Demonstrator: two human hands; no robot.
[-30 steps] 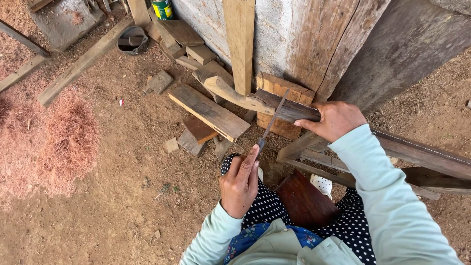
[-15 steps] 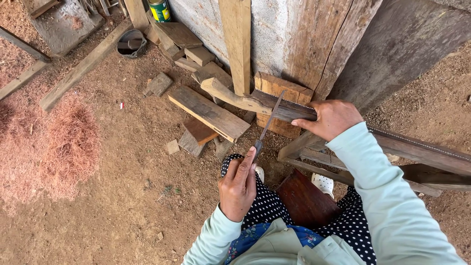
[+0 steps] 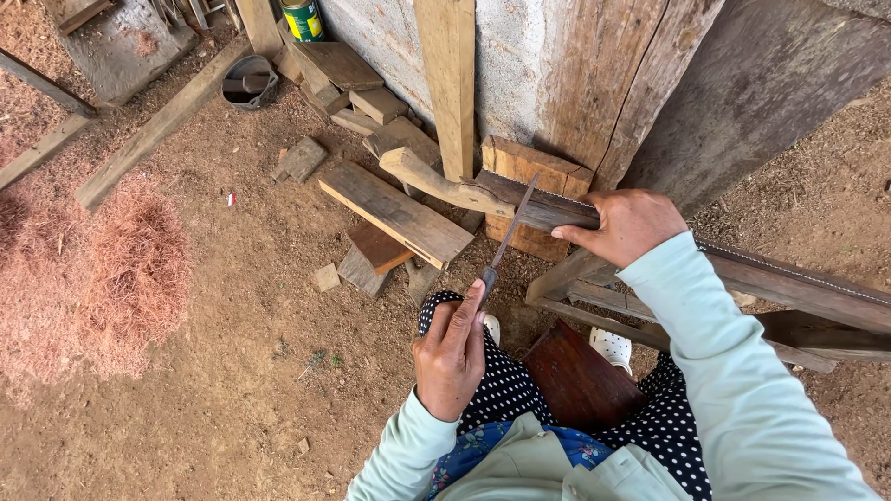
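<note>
The left hand point(image 3: 452, 357) is closed round the handle of a thin file point(image 3: 509, 232), whose tip rests on the toothed edge of a saw blade point(image 3: 543, 209). The right hand point(image 3: 626, 225) clamps that blade, held over the dirt ground point(image 3: 232, 371) near scattered wood offcuts point(image 3: 394, 211).

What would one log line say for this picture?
left hand: holds thin file | right hand: grips saw frame | file on saw teeth
</note>
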